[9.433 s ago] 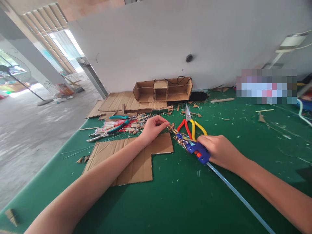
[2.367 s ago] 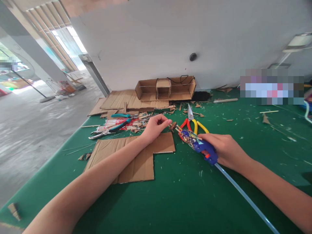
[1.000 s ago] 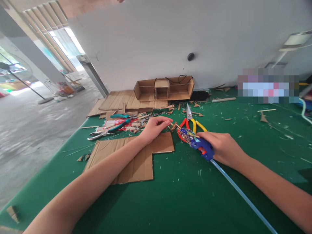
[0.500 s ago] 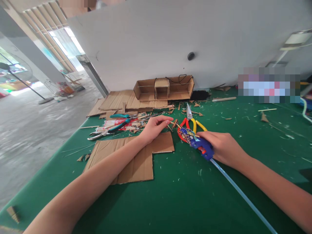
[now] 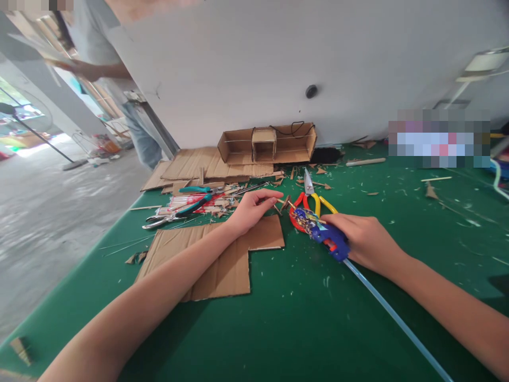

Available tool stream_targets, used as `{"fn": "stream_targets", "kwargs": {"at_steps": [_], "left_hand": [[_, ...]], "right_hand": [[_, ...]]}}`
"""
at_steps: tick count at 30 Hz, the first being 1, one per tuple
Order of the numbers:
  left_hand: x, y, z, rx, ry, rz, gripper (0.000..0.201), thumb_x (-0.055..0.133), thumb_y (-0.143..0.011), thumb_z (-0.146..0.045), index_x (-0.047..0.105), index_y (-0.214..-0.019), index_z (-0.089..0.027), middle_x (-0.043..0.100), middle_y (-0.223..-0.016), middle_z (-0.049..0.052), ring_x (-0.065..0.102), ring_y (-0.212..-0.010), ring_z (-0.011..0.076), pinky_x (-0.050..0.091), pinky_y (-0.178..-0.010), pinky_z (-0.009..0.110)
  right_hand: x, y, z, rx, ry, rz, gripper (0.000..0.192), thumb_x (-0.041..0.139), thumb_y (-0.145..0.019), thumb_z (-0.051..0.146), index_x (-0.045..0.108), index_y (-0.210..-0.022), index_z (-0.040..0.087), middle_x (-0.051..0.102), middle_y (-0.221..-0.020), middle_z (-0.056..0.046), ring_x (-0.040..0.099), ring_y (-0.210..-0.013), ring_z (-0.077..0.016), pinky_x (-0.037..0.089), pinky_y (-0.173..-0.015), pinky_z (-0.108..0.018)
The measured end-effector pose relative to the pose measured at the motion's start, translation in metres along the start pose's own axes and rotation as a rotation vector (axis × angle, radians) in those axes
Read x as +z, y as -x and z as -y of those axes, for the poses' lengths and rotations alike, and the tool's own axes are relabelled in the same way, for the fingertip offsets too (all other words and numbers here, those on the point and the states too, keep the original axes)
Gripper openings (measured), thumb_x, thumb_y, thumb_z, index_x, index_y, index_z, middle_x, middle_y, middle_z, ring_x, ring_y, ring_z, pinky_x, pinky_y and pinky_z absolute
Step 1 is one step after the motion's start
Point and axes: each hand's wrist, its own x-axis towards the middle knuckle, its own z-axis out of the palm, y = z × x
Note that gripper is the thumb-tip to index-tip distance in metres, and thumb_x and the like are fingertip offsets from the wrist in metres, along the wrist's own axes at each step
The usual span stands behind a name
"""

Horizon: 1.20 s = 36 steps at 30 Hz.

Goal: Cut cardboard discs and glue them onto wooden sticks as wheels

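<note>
My left hand (image 5: pixel 254 209) pinches a thin wooden stick (image 5: pixel 280 200) with a small brown cardboard piece (image 5: pixel 286 202) at its far end. My right hand (image 5: pixel 363 239) is closed around a blue hot glue gun (image 5: pixel 336 243), whose front is smeared with coloured bits. The gun's nozzle tip is at or very near the cardboard piece; contact cannot be made out. A long translucent glue stick (image 5: pixel 393 313) trails from the gun's back. Behind the gun lie scissors (image 5: pixel 308 183) with red and yellow handles, partly hidden. An L-shaped cardboard sheet (image 5: pixel 222 270) lies beneath my left forearm.
A cardboard box with compartments (image 5: pixel 234 147) stands against the wall. Teal-handled pliers (image 5: pixel 194 206), a bundle of sticks in red-marked wrapping and cardboard scraps lie on the left. A wooden stick (image 5: pixel 366 162) rests at the back. Another person (image 5: pixel 99 58) stands beyond the wall's edge.
The small cardboard piece on the stick has turned and now shows more edge-on. Both hands stay nearly in place. The other person has come into view at the upper left.
</note>
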Motion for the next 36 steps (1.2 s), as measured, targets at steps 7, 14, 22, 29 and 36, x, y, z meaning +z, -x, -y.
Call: {"fn": "stream_targets", "kwargs": {"at_steps": [7,14,22,29,36], "left_hand": [[-0.0002,0.0002,0.0003,0.0,0.016,-0.002,0.021,0.054,-0.082,-0.022,0.066,-0.098,-0.015,0.068,-0.103,0.007,0.061,-0.093,0.0158,0.047,-0.084,0.03],[0.0011,-0.0001,0.0017,-0.019,0.048,-0.012,0.021,0.054,-0.082,-0.021,0.066,-0.098,-0.015,0.068,-0.103,0.007,0.062,-0.092,0.0154,0.048,-0.084,0.03],[0.0009,-0.0007,0.0054,-0.032,0.082,-0.002,0.021,0.056,-0.081,-0.023,0.065,-0.099,-0.015,0.068,-0.101,0.007,0.062,-0.088,0.0142,0.048,-0.082,0.029],[0.0006,-0.0013,0.0082,-0.008,0.075,-0.015,0.02,0.058,-0.08,-0.028,0.066,-0.093,-0.016,0.067,-0.098,0.007,0.061,-0.086,0.0146,0.047,-0.079,0.029],[0.0002,-0.0021,0.0079,0.013,0.003,-0.052,0.018,0.056,-0.081,-0.027,0.067,-0.09,-0.016,0.067,-0.09,0.006,0.058,-0.077,0.0128,0.046,-0.07,0.026]], "right_hand": [[-0.0008,0.0016,-0.0018,0.029,-0.02,-0.064,0.022,0.051,-0.083,0.026,0.055,-0.101,0.014,0.069,-0.092,-0.011,0.066,-0.072,-0.0227,0.049,-0.055,-0.03],[-0.0004,-0.0003,-0.0013,0.053,-0.043,-0.027,0.021,0.05,-0.083,0.027,0.055,-0.1,0.015,0.069,-0.089,-0.009,0.065,-0.07,-0.0211,0.048,-0.055,-0.029],[-0.0007,0.0006,-0.0008,0.032,-0.036,0.027,0.023,0.047,-0.085,0.032,0.055,-0.1,0.015,0.069,-0.088,-0.01,0.066,-0.073,-0.023,0.047,-0.056,-0.03],[-0.0003,0.0006,-0.0004,0.056,-0.07,0.089,0.019,0.046,-0.085,0.032,0.054,-0.095,0.017,0.067,-0.082,-0.008,0.064,-0.068,-0.0208,0.044,-0.055,-0.029],[-0.0009,0.0007,0.001,0.029,-0.053,0.106,0.013,0.045,-0.085,0.029,0.052,-0.087,0.018,0.064,-0.076,-0.007,0.06,-0.064,-0.0192,0.04,-0.053,-0.027]]}}
